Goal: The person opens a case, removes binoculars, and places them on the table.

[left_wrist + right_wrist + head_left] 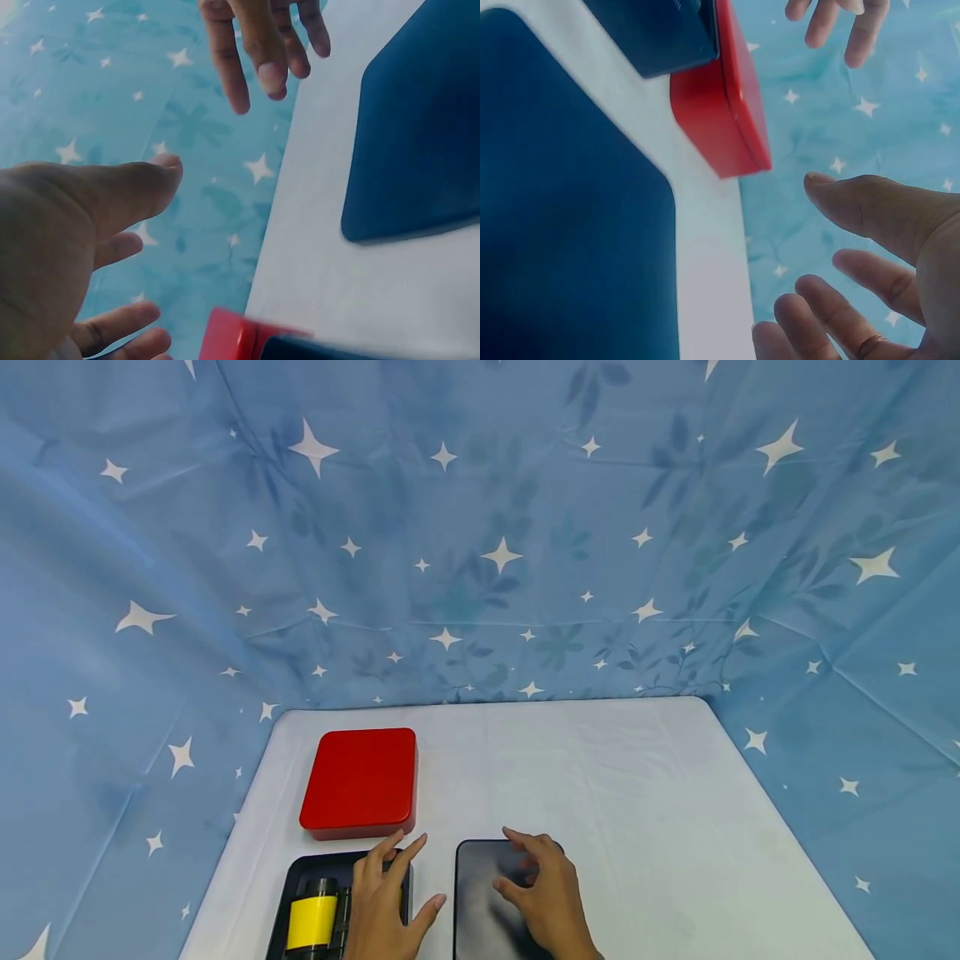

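Red box [360, 781], back left on the white surface [637, 827]. Head view: black tray [337, 863] just nearer, yellow-banded black cylinder [312, 921] inside; black panel [474, 893] to its right. Left hand [384, 902] over tray, right hand [546, 893] over panel, both grips spread, nothing held. Left wrist: thumb well clear of fingers, empty. Right wrist: same.

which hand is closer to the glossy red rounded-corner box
Left. The left hand is above the open black rectangular tray, fingertips near the red box; the right hand is above the flat dark rectangular panel, farther off, to the box's right.
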Available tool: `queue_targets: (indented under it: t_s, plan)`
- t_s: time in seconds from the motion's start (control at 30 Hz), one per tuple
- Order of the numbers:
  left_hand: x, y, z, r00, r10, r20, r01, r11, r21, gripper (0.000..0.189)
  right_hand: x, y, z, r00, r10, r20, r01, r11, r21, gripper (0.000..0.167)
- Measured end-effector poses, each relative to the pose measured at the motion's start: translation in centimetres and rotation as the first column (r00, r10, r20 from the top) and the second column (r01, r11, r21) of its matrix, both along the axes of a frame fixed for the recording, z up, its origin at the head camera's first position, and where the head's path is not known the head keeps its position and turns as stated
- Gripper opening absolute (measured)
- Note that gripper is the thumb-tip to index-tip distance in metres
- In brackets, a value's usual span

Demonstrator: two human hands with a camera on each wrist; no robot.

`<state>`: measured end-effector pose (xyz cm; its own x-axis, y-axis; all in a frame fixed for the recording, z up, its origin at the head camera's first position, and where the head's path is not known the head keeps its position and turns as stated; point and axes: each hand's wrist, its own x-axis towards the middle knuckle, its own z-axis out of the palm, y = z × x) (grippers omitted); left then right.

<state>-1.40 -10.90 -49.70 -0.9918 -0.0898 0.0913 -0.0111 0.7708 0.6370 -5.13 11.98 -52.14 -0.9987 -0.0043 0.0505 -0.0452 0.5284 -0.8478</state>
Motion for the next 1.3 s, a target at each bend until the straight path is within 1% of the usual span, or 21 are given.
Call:
queue_targets:
  t_s: [0.1, 0.2, 0.37, 0.43, 0.53, 0.73, 0.87, 1.07, 1.2, 1.3]
  plan:
    - [0.2, -1.0, 0.5, 0.999, 0.012, 0.031, -0.011, 1.000, -0.024, 0.079, -0.1, -0.9, 0.4, 0.999, 0.040, -0.009, -0.040, 0.999, -0.004, 0.064]
    - [0.3, -1.8, 0.8, 0.997, 0.035, 0.067, -0.033, 0.999, -0.021, 0.079, -0.1, -1.8, 0.7, 0.997, 0.072, -0.032, -0.072, 0.997, -0.006, 0.064]
    - [0.6, -3.2, 1.2, 0.993, 0.074, 0.092, -0.072, 0.997, -0.027, 0.077, -0.2, -3.3, 1.4, 0.990, 0.111, -0.087, -0.112, 0.994, -0.016, 0.067]
    - [0.8, -3.7, 1.2, 0.992, 0.080, 0.095, -0.077, 0.996, -0.033, 0.077, -0.1, -3.8, 1.6, 0.987, 0.127, -0.095, -0.129, 0.992, -0.016, 0.067]
    - [1.0, -4.3, 1.1, 0.993, 0.074, 0.087, -0.072, 0.997, -0.024, 0.077, -0.1, -4.4, 1.9, 0.987, 0.140, -0.082, -0.141, 0.990, -0.016, 0.067]
    - [1.2, -5.7, 1.0, 0.992, 0.078, 0.096, -0.076, 0.997, -0.024, 0.077, -0.3, -5.9, 2.7, 0.985, 0.174, 0.003, -0.174, 0.985, -0.007, 0.067]
    - [1.2, -7.2, 0.6, 0.991, 0.082, 0.108, -0.081, 0.997, -0.021, 0.076, -0.3, -7.1, 2.9, 0.977, 0.210, 0.021, -0.210, 0.977, -0.022, 0.070]
    - [1.6, -9.1, -0.7, 0.985, 0.092, 0.144, -0.089, 0.996, -0.028, 0.076, 0.3, -8.4, 2.5, 0.966, 0.259, 0.027, -0.257, 0.965, -0.049, 0.074]
    - [1.9, -10.1, -1.5, 0.989, 0.093, 0.118, -0.086, 0.994, -0.061, 0.077, 0.5, -9.2, 2.1, 0.957, 0.289, -0.007, -0.289, 0.957, -0.019, 0.072]
    - [2.0, -10.9, -2.0, 0.992, 0.082, 0.101, -0.074, 0.994, -0.080, 0.079, 0.5, -9.7, 1.9, 0.950, 0.309, -0.029, -0.309, 0.951, 0.010, 0.072]
